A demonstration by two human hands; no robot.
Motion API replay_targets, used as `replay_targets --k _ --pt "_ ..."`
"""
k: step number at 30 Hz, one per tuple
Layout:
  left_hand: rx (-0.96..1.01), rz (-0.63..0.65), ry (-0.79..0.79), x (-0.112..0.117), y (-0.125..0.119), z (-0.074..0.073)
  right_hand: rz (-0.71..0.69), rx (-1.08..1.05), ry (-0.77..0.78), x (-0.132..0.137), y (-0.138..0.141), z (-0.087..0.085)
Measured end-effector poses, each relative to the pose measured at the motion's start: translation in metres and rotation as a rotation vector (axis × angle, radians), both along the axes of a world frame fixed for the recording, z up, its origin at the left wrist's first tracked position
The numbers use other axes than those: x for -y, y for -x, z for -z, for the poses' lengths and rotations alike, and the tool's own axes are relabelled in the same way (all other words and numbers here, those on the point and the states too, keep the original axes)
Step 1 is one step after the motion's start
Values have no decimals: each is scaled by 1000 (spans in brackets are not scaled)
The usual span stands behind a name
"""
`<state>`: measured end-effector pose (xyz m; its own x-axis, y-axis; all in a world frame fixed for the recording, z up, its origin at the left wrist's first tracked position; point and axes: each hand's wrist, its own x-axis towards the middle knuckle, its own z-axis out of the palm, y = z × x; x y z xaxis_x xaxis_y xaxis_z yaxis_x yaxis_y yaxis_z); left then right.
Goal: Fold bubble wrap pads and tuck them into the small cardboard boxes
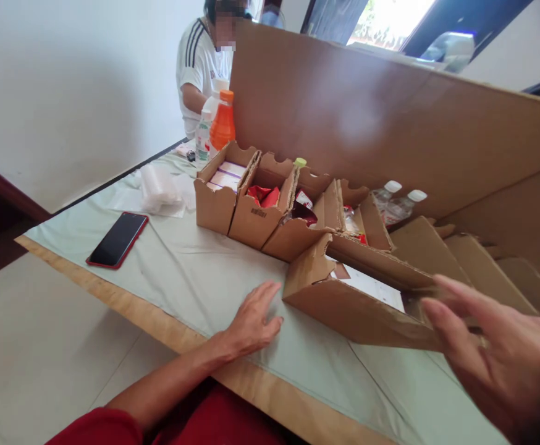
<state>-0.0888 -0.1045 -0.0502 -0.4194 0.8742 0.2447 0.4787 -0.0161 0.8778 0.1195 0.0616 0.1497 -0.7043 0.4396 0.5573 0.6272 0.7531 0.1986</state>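
My left hand (254, 318) lies flat on the pale green tablecloth (196, 272), fingers spread, just left of an open cardboard tray (348, 309) and holding nothing. In the lower right corner my right hand (497, 346) hovers with its fingers stretched out toward the right end of that tray, apart from it or barely touching. The tray holds a white sheet or box. Behind it stands a row of similar cardboard trays (256, 219) with white boxes, red packets and bottles inside.
A red-cased phone (118, 240) lies on the cloth at left, with clear plastic bags (159, 188) behind it. An orange bottle (222, 123) and a clear one stand at the far end. A large cardboard panel (390, 117) leans behind the trays. Another person in a white shirt (200, 65) sits opposite.
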Motion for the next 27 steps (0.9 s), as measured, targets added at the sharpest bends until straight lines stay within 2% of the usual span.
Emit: replay_targets --k 2,4,5,7,10,12,14,17,21,24,27 --pt "-23 -100 -25 21 29 -7 -314 -42 86 34 23 11" --pt "-65 -249 -50 41 72 -15 -581 74 259 63 53 35" --pt "-87 -332 -61 49 97 -19 -654 151 342 74 69 51" --pt "-129 -496 -72 61 152 -28 -696 275 470 89 95 84" --pt "-197 -691 -74 69 232 -42 -642 375 601 97 117 124" --pt "-261 -792 -50 67 275 -50 -610 408 664 99 120 138" --pt "-323 -845 -18 61 306 -56 -595 413 704 101 118 144" --pt "-340 -821 -18 51 330 -61 -564 382 724 102 111 144" --pt "-287 -828 -107 47 339 -73 -529 341 718 102 106 144" --pt "-219 -889 -264 49 339 -88 -529 331 731 101 105 146" --pt "-91 -957 -465 58 328 -104 -567 287 745 100 111 146"
